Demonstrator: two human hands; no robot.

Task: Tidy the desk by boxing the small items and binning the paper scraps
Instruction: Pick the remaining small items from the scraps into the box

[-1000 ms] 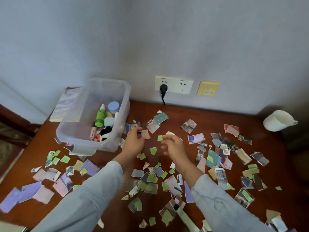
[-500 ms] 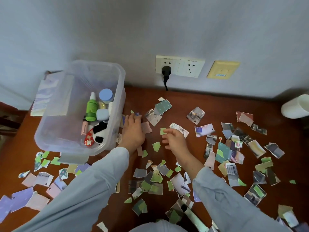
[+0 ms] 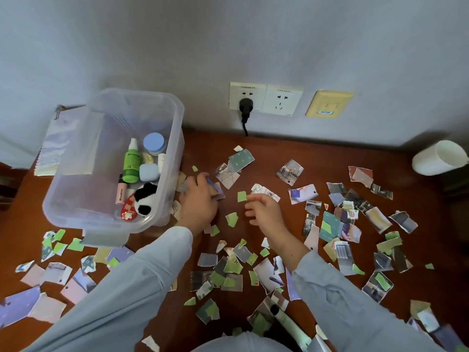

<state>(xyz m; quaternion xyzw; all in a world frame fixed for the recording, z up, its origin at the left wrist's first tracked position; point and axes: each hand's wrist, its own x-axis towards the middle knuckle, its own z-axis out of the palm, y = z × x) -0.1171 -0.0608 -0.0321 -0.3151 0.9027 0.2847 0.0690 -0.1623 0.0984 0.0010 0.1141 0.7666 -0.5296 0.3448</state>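
Torn paper scraps (image 3: pixel 229 269) in green, purple and photo prints cover the brown desk (image 3: pixel 266 153). A clear plastic box (image 3: pixel 177 110) stands at the left, holding a green spray bottle (image 3: pixel 132 161), a blue-lidded jar (image 3: pixel 153 143), a pink tube (image 3: pixel 120 193), a panda plush (image 3: pixel 144 199) and a red clip (image 3: pixel 129 210). My left hand (image 3: pixel 199 201) rests beside the box's right wall, fingers closed on a few scraps (image 3: pixel 214 188). My right hand (image 3: pixel 264 212) pinches the edge of a small green scrap (image 3: pixel 242 196) with thumb and forefinger.
A white cup (image 3: pixel 440 157) lies on its side at the far right. Wall sockets with a black plug (image 3: pixel 245 106) sit above the desk's back edge. A notebook (image 3: pixel 55 143) leans behind the box. A pale tube with a black cap (image 3: pixel 286 318) lies among the near scraps.
My left hand moved toward the box's right wall and closed over scraps there. My right hand stayed at the green scrap. The view has tilted down and drawn closer.
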